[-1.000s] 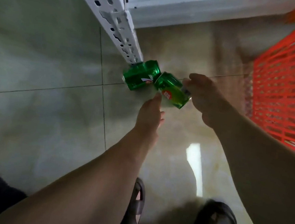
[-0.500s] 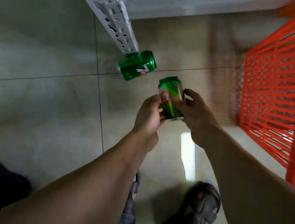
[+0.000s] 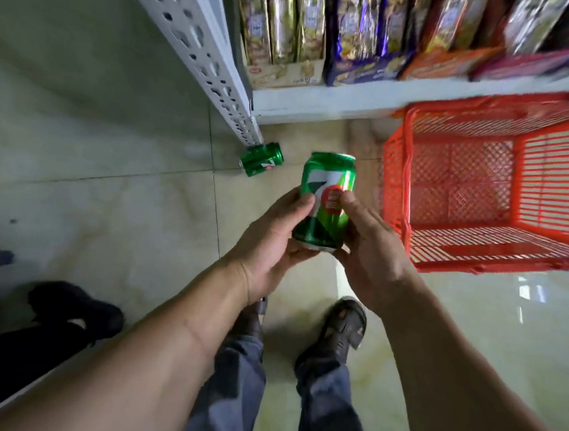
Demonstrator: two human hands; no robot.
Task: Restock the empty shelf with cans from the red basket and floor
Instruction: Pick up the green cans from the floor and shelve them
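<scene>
Both hands, left hand point(image 3: 270, 245) and right hand point(image 3: 369, 253), grip an upright green can point(image 3: 325, 201) just left of the red basket point(image 3: 394, 197). A second can point(image 3: 262, 159) lies on the floor farther left of the basket.

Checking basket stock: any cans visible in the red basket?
No, the red basket shows only bare mesh; one can is in both hands, another can lies on the floor.

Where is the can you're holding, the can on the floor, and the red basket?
held can point(image 3: 325, 201): head view, middle of its label.
floor can point(image 3: 261, 159): head view, its side.
red basket point(image 3: 393, 190): head view, near wall.
</scene>
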